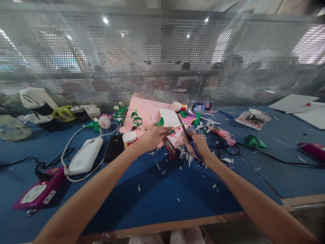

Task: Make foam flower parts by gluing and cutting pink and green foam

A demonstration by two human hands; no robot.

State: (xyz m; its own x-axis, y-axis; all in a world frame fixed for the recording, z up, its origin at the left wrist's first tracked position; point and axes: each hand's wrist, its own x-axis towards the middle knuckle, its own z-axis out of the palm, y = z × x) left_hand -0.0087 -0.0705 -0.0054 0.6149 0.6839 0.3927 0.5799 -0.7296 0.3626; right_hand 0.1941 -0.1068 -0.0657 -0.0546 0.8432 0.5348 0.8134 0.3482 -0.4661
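Observation:
My left hand (153,137) is closed in a pinch on a thin wooden stick (185,124) that slants up to the right. A green paper leaf (160,122) shows just above those fingers; whether it is fixed to the stick I cannot tell. My right hand (196,145) grips a pair of scissors (187,135) with dark blades and a blue handle. The blades point up and to the left and cross the stick in this view; contact is unclear. Beneath the hands lie pink paper (139,106) and a heap of white paper scraps (186,155).
On the left are a purple power strip (42,188), a white power bank (86,156) with a looping cable and a black phone (113,149). Curled green paper stems (137,119) stand behind. Paper cups (179,106) lie farther back. A perforated metal screen (152,51) bounds the blue table.

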